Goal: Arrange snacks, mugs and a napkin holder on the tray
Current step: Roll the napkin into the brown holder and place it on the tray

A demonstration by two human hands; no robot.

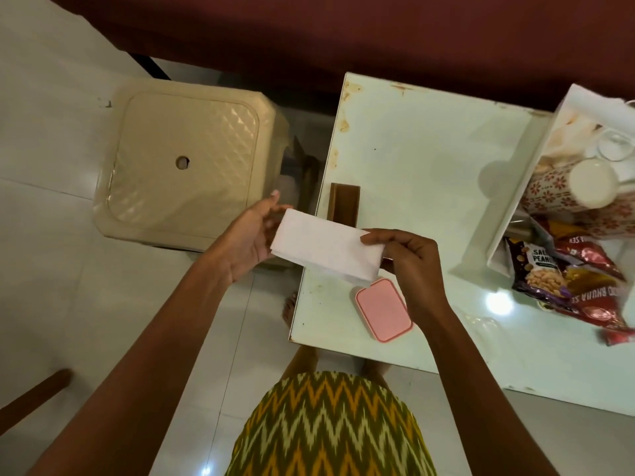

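Above the table's (pixel 412 159) near-left corner, 2 hands hold a folded white napkin (pixel 326 247) by its ends. Left hand (pixel 249 240) cups the left end, fingers curled behind it and thumb raised. Right hand (pixel 410 261) pinches the right end between thumb and forefinger, the other fingers curled. Just behind the napkin, a brown wooden holder (pixel 343 202) stands on the table near its left edge. A pink box (pixel 383 310) lies on the table below the napkin, partly under the right wrist. At the table's right side, a white tray (pixel 522 187) sits tilted, with a floral mug (pixel 563 192) in it. Snack packets (pixel 567 276), 1 reading "peanuts", lie at the tray's near end. Left of the table stands a beige stool (pixel 185 163).
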